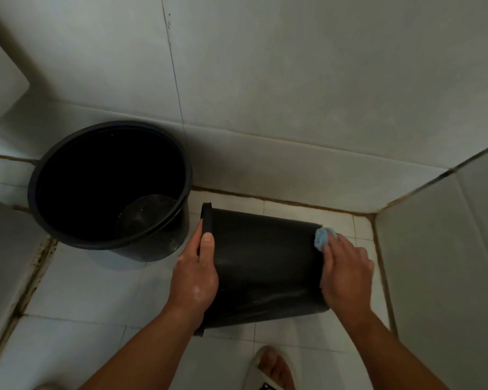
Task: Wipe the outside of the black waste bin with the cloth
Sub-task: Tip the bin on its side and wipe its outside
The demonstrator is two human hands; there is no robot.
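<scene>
The black waste bin [265, 263] lies on its side on the white tiled floor, rim to the left and base to the right. My left hand [196, 274] grips the rim end, thumb lying along the bin's side. My right hand [345, 273] presses a small light-blue cloth [323, 238] against the base end of the bin. Most of the cloth is hidden under my fingers. The bin's underside is out of sight.
A larger black bucket [110, 187] stands upright to the left, close to the bin's rim. Tiled walls close in behind and on the right [440, 249]. My foot in a pale sandal [273, 370] stands on the floor just below the bin.
</scene>
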